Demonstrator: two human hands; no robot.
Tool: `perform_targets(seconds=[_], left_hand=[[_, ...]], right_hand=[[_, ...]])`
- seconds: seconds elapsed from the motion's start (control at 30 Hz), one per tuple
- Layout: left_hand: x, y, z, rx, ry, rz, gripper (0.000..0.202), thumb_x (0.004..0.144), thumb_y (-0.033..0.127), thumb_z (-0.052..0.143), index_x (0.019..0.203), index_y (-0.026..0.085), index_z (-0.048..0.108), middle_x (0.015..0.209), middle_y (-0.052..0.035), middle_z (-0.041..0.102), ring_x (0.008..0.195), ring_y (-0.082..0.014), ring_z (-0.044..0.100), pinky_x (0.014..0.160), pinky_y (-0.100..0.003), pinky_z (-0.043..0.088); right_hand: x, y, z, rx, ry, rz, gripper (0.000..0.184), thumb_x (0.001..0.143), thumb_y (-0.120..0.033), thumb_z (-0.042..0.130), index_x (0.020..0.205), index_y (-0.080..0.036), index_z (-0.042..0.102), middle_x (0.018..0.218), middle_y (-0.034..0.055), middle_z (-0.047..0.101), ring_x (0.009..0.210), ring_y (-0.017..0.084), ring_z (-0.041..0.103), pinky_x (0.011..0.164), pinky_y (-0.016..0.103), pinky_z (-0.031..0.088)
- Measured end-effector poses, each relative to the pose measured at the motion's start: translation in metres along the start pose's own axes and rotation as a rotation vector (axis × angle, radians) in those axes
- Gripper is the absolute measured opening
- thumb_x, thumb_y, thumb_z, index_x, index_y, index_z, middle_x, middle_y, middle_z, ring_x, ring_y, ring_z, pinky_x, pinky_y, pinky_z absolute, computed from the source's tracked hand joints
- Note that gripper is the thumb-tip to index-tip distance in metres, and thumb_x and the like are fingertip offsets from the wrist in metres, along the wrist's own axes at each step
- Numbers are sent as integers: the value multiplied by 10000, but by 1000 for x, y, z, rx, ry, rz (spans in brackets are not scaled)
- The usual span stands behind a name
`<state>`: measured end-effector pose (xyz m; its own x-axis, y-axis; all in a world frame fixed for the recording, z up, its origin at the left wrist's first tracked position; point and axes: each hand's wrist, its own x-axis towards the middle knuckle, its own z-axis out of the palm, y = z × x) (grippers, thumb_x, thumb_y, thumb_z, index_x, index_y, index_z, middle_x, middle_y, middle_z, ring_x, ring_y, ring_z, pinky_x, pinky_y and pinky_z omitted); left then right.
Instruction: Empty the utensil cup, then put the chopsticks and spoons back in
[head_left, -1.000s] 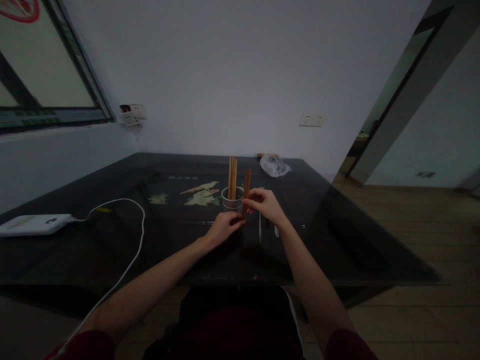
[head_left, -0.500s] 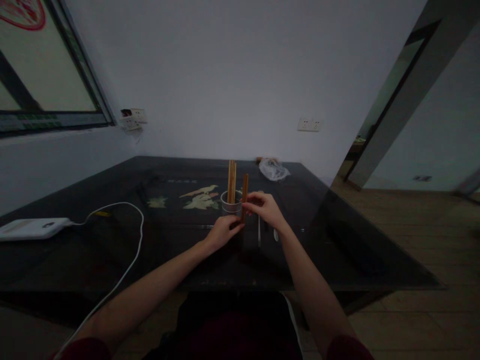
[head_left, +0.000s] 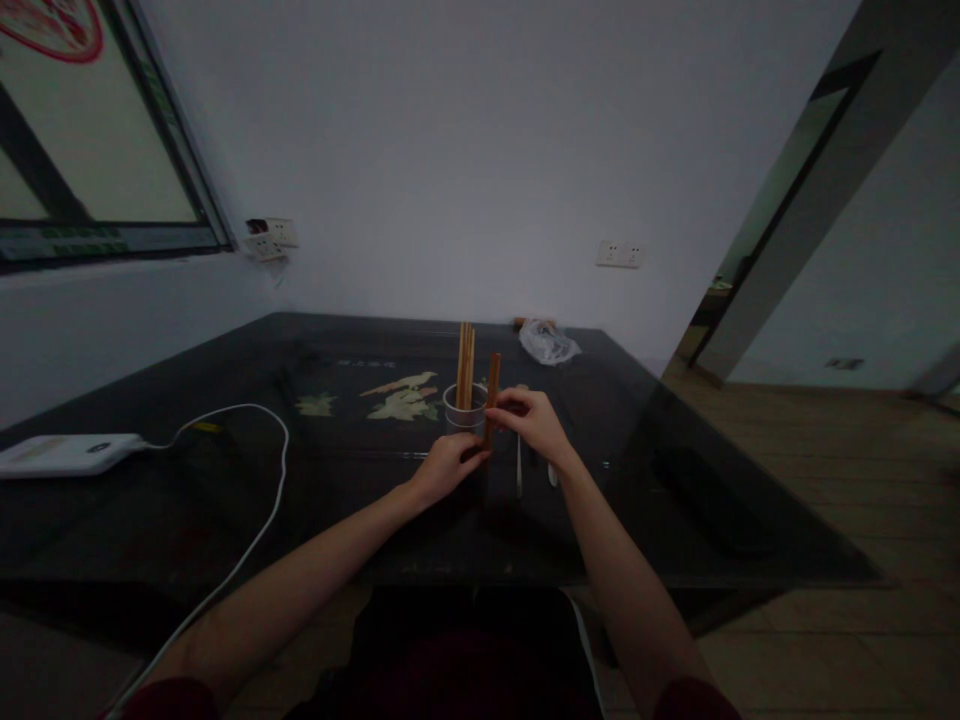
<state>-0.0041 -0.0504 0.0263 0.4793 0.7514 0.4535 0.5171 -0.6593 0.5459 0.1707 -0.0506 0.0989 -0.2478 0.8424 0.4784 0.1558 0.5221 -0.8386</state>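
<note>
In the middle of the table stands a clear cup (head_left: 464, 417) with a pale rim, and several wooden chopsticks (head_left: 465, 368) rise upright from it. Just right of the cup, my right hand (head_left: 531, 418) pinches a small bundle of brown chopsticks (head_left: 493, 378) between thumb and fingers, nearly upright. My left hand (head_left: 448, 466) is closed at the lower end of that bundle, thumb against it, in front of the cup. Its fingertips are partly hidden. Below my right hand lie a thin pale utensil (head_left: 518, 470) and a spoon-like one (head_left: 553, 475), their far ends hidden.
A crumpled clear plastic bag (head_left: 548, 343) lies at the table's back edge by the wall. On the left, a white device (head_left: 71, 455) trails a white cable (head_left: 282, 480) over the front edge. A dark long object (head_left: 705, 500) rests at the right of the dark table (head_left: 360, 530).
The bundle of chopsticks leans slightly more to the right at its top. Both hands keep their hold, and the whole view has shifted a little.
</note>
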Motion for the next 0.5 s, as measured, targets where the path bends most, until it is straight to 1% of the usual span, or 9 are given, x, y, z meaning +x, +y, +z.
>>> perform_targets(seconds=[0.17, 0.23, 0.3, 0.37, 0.4, 0.43, 0.5], left_hand=[[0, 0, 0, 42, 3, 24, 165, 862, 270, 542, 880, 166, 669, 817, -40, 683, 726, -162, 624, 685, -253, 465], [-1, 2, -3, 99, 7, 53, 167, 859, 286, 549, 891, 174, 669, 816, -39, 680, 713, -158, 616, 676, -253, 461], [-3, 5, -10, 148, 34, 84, 199, 858, 321, 553, 941, 178, 664, 814, -38, 673, 676, -148, 600, 657, -251, 456], [-4, 9, -19, 162, 84, 117, 224, 871, 335, 531, 975, 180, 653, 809, -36, 666, 640, -133, 582, 651, -250, 456], [-4, 11, -24, 159, 120, 135, 219, 879, 327, 516, 975, 181, 649, 812, -35, 662, 650, -132, 582, 669, -254, 461], [-4, 12, -29, 153, 168, 152, 207, 885, 312, 504, 969, 184, 643, 827, -37, 657, 689, -137, 590, 703, -262, 467], [-3, 12, -36, 131, 300, 160, 189, 883, 281, 501, 999, 191, 621, 919, -52, 639, 852, -165, 597, 800, -292, 469]], right_hand=[[0, 0, -1, -50, 17, -14, 294, 686, -450, 701, 703, -160, 653, 685, 21, 635, 589, 134, 560, 555, 248, 456], [1, 0, -2, -51, 44, -15, 299, 677, -456, 704, 697, -162, 650, 694, 23, 642, 601, 139, 567, 560, 251, 462], [1, 2, -3, -47, 67, -5, 302, 666, -457, 709, 688, -163, 646, 680, 21, 642, 595, 140, 567, 554, 250, 461], [3, 4, -4, -49, 81, 7, 302, 663, -457, 708, 680, -163, 643, 653, 18, 635, 581, 140, 564, 542, 247, 454], [4, 5, -5, -52, 88, 12, 302, 662, -457, 708, 674, -163, 641, 642, 18, 632, 576, 140, 564, 537, 246, 451], [4, 7, -6, -54, 97, 16, 303, 660, -456, 709, 668, -162, 641, 640, 19, 632, 573, 140, 564, 531, 244, 449], [6, 10, -7, -52, 125, 20, 304, 655, -454, 714, 666, -159, 644, 653, 25, 640, 576, 142, 571, 522, 241, 447]])
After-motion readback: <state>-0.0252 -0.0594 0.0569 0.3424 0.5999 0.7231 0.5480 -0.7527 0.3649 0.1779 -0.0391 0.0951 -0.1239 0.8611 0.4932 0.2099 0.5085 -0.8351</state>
